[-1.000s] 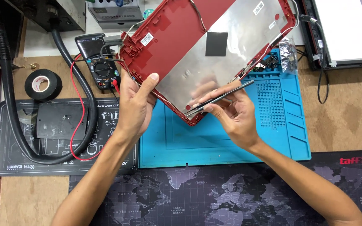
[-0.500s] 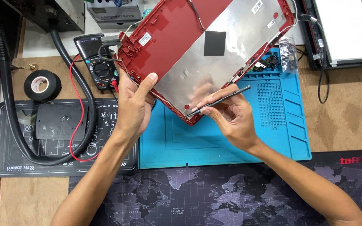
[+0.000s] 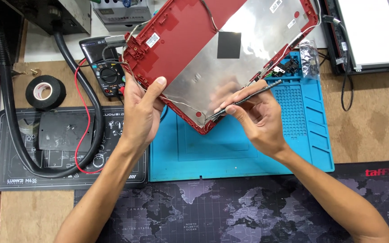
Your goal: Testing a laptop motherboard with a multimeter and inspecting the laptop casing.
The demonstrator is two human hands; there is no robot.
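A red laptop lid cover (image 3: 181, 40) with a silvery foil lining is held tilted above a blue work mat (image 3: 230, 153). My left hand (image 3: 141, 110) grips its lower left edge, thumb on the inside. My right hand (image 3: 260, 119) holds a thin dark metal pry tool (image 3: 248, 96) like a pen, its tip at the lid's lowest corner, close to a thin wire running along the rim. A black square patch (image 3: 228, 45) sits on the foil.
A multimeter (image 3: 106, 67) with red leads and a roll of black tape (image 3: 46, 92) lie at left, beside a thick black hose (image 3: 10, 117) and a dark mat. A screen panel (image 3: 370, 31) lies at top right. A map-printed desk pad (image 3: 230, 207) covers the front.
The pry tool's tip has slid slightly toward the lid's lowest corner. My left hand keeps the same grip, and the lid has barely shifted.
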